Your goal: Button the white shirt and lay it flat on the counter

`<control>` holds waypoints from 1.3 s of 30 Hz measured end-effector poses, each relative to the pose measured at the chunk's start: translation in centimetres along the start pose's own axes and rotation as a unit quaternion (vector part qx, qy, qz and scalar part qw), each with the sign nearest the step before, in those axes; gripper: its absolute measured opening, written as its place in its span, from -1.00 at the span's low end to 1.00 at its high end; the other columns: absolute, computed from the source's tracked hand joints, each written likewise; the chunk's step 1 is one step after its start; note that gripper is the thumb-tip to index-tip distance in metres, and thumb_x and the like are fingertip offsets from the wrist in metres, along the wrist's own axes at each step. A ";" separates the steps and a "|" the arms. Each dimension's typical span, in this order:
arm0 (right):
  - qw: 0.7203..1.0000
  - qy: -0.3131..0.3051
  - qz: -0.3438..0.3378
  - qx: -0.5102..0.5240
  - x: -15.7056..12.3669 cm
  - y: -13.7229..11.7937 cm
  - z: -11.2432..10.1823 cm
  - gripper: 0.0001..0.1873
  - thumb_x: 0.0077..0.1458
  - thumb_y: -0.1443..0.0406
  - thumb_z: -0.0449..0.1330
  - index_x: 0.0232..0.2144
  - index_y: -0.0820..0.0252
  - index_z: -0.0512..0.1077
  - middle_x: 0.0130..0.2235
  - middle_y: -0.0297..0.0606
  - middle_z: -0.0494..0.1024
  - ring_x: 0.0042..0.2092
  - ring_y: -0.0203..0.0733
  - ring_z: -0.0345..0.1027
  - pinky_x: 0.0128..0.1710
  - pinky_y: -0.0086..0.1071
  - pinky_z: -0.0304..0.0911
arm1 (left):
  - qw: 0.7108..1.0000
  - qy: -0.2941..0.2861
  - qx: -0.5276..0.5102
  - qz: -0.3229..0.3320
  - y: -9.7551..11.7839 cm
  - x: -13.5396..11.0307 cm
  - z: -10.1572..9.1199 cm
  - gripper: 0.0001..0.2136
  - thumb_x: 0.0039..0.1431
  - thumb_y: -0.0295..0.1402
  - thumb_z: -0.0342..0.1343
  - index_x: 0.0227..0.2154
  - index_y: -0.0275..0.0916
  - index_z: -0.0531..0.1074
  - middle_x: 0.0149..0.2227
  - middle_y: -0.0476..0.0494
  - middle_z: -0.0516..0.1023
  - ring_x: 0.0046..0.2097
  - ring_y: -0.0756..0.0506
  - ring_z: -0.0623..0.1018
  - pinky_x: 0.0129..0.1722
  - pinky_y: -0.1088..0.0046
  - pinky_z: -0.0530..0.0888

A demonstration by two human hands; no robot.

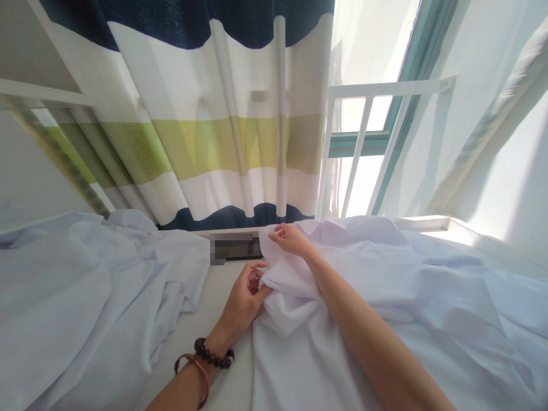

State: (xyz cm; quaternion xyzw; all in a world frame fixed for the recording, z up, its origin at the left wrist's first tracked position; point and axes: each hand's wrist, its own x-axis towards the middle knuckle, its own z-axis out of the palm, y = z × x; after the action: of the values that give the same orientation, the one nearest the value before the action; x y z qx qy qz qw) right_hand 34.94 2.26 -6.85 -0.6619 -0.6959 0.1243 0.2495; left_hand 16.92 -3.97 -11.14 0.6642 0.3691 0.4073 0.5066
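Observation:
A rumpled white cloth (295,354) spreads from the middle of the bed to the right. Toward its far left edge, my right hand (287,238) pinches the fabric between bent fingers and thumb. Closer to me, my left hand (246,297) curls loosely at the cloth's left side, its thumb against a raised fold and the fabric edge between thumb and fingers. A dark beaded bracelet and a brown band circle the left wrist. Just beyond the left hand lies a flat, dark, phone-like object (244,249), partly blurred out.
Another heap of white cloth (85,297) lies at left. Pale bed surface (201,342) shows between the two. Behind the bed hang a striped curtain (192,142) and a white railing (359,137) before a green-framed window (394,114). A wall rises at right.

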 end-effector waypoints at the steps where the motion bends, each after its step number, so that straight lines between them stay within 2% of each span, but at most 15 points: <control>1: 1.000 0.003 0.005 0.002 0.2 0.1 0.8 -0.63 0.25 0.14 0.07 -0.02 0.24 0.42 -0.11 -0.13 0.58 -0.11 -0.16 0.45 -0.17 -0.41 0.28 | 1.000 0.014 -0.006 0.001 -0.1 0.0 -0.4 -0.60 0.00 -0.25 0.23 -0.12 -0.22 0.27 -0.36 0.00 0.48 -0.35 -0.06 0.50 -0.41 0.51 0.39; 3: 1.000 0.010 0.014 -0.002 0.5 0.5 1.7 -0.62 0.17 0.13 0.17 -0.04 0.24 0.45 -0.07 -0.10 0.56 -0.04 -0.10 0.42 -0.11 -0.37 0.25 | 0.999 0.053 -0.007 0.007 -0.2 0.2 -1.0 -0.61 0.00 -0.25 0.23 -0.14 -0.22 0.27 -0.38 0.01 0.46 -0.35 -0.05 0.49 -0.42 0.52 0.38; 6: 0.999 0.015 0.025 -0.014 0.7 1.0 1.3 -0.67 0.09 0.14 0.24 -0.15 0.20 0.50 -0.04 -0.08 0.53 0.05 0.02 0.34 -0.01 -0.27 0.18 | 0.994 0.111 -0.020 0.011 -0.2 0.7 -1.2 -0.64 0.01 -0.22 0.20 -0.15 -0.22 0.28 -0.34 -0.01 0.49 -0.36 -0.03 0.48 -0.42 0.53 0.37; 9: 0.999 0.002 0.033 -0.006 1.2 1.1 0.2 -0.86 0.08 0.24 0.23 -0.32 0.17 0.52 -0.17 -0.16 0.58 -0.05 -0.02 0.40 -0.09 -0.30 0.19 | 0.989 0.132 -0.061 -0.013 -0.1 1.2 -1.0 -0.64 0.01 -0.18 0.18 -0.16 -0.22 0.29 -0.37 0.00 0.50 -0.41 -0.02 0.47 -0.44 0.53 0.37; 12: 0.999 0.007 0.043 0.026 1.4 1.3 -0.2 -0.85 0.14 0.27 0.16 -0.25 0.18 0.48 -0.19 -0.18 0.59 -0.13 -0.10 0.42 -0.19 -0.36 0.21 | 0.986 0.124 -0.103 -0.031 0.0 1.2 -1.0 -0.65 0.04 -0.14 0.15 -0.17 -0.21 0.30 -0.41 0.03 0.50 -0.40 -0.03 0.49 -0.39 0.50 0.42; 14: 0.997 0.010 0.050 0.054 1.3 1.5 0.0 -0.80 0.10 0.23 0.21 -0.22 0.19 0.47 -0.23 -0.18 0.59 -0.18 -0.11 0.42 -0.25 -0.37 0.22 | 0.987 0.105 -0.113 -0.031 0.2 1.0 -0.9 -0.64 0.07 -0.10 0.14 -0.17 -0.20 0.28 -0.41 0.04 0.51 -0.38 -0.04 0.51 -0.37 0.48 0.43; 17: 0.993 0.007 0.049 0.107 1.1 1.6 0.3 -0.85 -0.05 0.24 0.32 -0.40 0.18 0.49 -0.42 -0.28 0.54 -0.32 -0.16 0.41 -0.34 -0.40 0.22 | 0.991 0.074 -0.099 -0.041 0.7 0.6 -0.8 -0.56 -0.03 -0.11 0.23 -0.17 -0.19 0.23 -0.39 0.04 0.52 -0.40 -0.03 0.50 -0.40 0.50 0.41; 19: 0.987 0.028 0.041 0.156 1.1 1.5 -0.1 -0.86 -0.01 0.23 0.28 -0.48 0.18 0.47 -0.48 -0.33 0.49 -0.38 -0.21 0.38 -0.39 -0.43 0.21 | 0.994 0.058 -0.075 -0.055 1.0 0.4 -0.6 -0.50 -0.14 -0.18 0.31 -0.16 -0.21 0.23 -0.36 0.02 0.53 -0.37 -0.04 0.51 -0.40 0.51 0.41; 21: 0.973 0.075 0.033 0.214 1.2 1.4 -1.0 -0.75 0.13 0.13 0.13 -0.38 0.17 0.47 -0.43 -0.34 0.49 -0.39 -0.26 0.36 -0.43 -0.46 0.20 | 0.995 0.067 -0.045 -0.056 1.0 0.5 -0.5 -0.50 -0.20 -0.23 0.33 -0.19 -0.23 0.27 -0.35 -0.01 0.54 -0.34 -0.06 0.52 -0.37 0.49 0.42; 24: 0.943 0.144 0.028 0.297 1.4 1.3 -2.5 -0.58 0.23 0.02 -0.07 -0.15 0.15 0.42 -0.30 -0.33 0.50 -0.39 -0.31 0.35 -0.46 -0.49 0.22 | 0.990 0.138 -0.016 -0.028 0.6 1.1 -0.6 -0.59 -0.13 -0.17 0.27 -0.25 -0.24 0.31 -0.40 -0.03 0.52 -0.37 -0.08 0.51 -0.40 0.48 0.40; 29: 0.911 0.177 0.031 0.372 1.4 1.0 -3.4 -0.55 0.26 0.07 -0.08 0.02 0.15 0.38 -0.38 -0.32 0.48 -0.46 -0.32 0.30 -0.50 -0.49 0.22 | 0.973 0.231 0.004 0.002 0.1 2.3 -1.5 -0.65 0.08 -0.10 0.09 -0.17 -0.22 0.29 -0.36 -0.05 0.52 -0.38 -0.05 0.48 -0.42 0.51 0.35; 32: 0.911 0.145 0.019 0.385 0.8 0.7 -3.5 -0.46 0.23 0.14 0.01 0.24 0.04 0.19 -0.40 -0.37 0.50 -0.45 -0.31 0.31 -0.44 -0.46 0.27 | 0.972 0.233 0.023 -0.004 0.0 2.4 -1.9 -0.65 0.12 -0.10 0.08 -0.16 -0.24 0.31 -0.38 -0.04 0.52 -0.41 -0.05 0.46 -0.47 0.52 0.32; 35: 0.946 0.053 0.018 0.319 0.1 0.9 -4.1 -0.09 0.12 0.22 0.19 0.37 -0.06 -0.21 -0.13 -0.29 0.55 -0.30 -0.29 0.40 -0.24 -0.40 0.34 | 0.983 0.180 0.042 -0.018 0.0 2.1 -2.1 -0.64 0.02 -0.13 0.19 -0.21 -0.29 0.38 -0.38 -0.07 0.54 -0.38 -0.09 0.49 -0.44 0.49 0.36; 36: 0.961 0.020 0.027 0.276 -0.1 1.0 -4.3 -0.02 0.08 0.24 0.22 0.37 -0.07 -0.28 -0.02 -0.23 0.51 -0.24 -0.29 0.42 -0.17 -0.38 0.34 | 0.985 0.161 0.050 -0.022 -0.1 2.0 -2.2 -0.65 -0.02 -0.16 0.22 -0.25 -0.30 0.41 -0.37 -0.08 0.55 -0.36 -0.11 0.50 -0.41 0.48 0.38; 39: 0.983 -0.048 0.065 0.164 -0.6 1.7 -5.2 0.04 0.00 0.26 0.30 0.37 0.01 -0.20 0.09 -0.11 0.44 -0.14 -0.20 0.44 -0.09 -0.32 0.32 | 0.987 0.143 0.070 -0.025 -0.2 1.9 -2.4 -0.73 0.00 -0.23 0.20 -0.29 -0.32 0.45 -0.32 -0.11 0.58 -0.28 -0.15 0.52 -0.32 0.43 0.41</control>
State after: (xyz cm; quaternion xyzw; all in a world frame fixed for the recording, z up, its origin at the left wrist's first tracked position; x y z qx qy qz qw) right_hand 39.08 1.00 -3.41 -0.6490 -0.6330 0.2841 0.3121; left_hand 15.42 -1.27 -10.66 0.6238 0.4819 0.4581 0.4108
